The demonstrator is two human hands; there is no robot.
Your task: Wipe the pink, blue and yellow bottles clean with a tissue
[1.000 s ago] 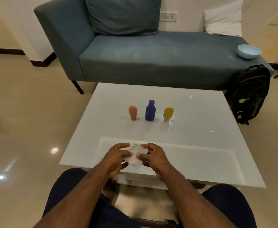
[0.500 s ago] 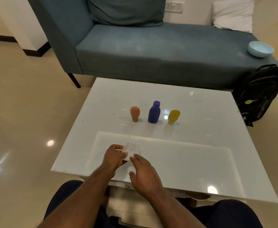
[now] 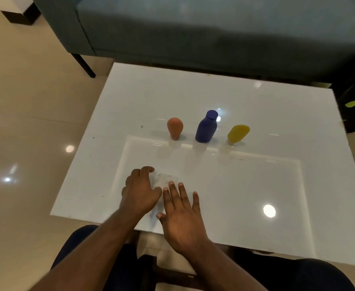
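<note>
Crumpled white tissue (image 3: 165, 180) low at centre frame on the glossy white table (image 3: 256, 185), pinched by the curled left hand (image 3: 139, 191). Right hand (image 3: 180, 217) spread flat just beside. Beyond, mid-frame row: pink bottle (image 3: 174, 128), blue bottle (image 3: 206, 127), yellow bottle (image 3: 238, 133). Grey-blue sofa (image 3: 193, 28) across the top.

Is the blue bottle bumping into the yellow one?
Apart. The head view shows bare white table between the blue bottle and the yellow bottle.

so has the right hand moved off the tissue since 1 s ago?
Yes. The right hand let go and now lies flat, nearer the table's front edge; the left hand holds the tissue.
</note>
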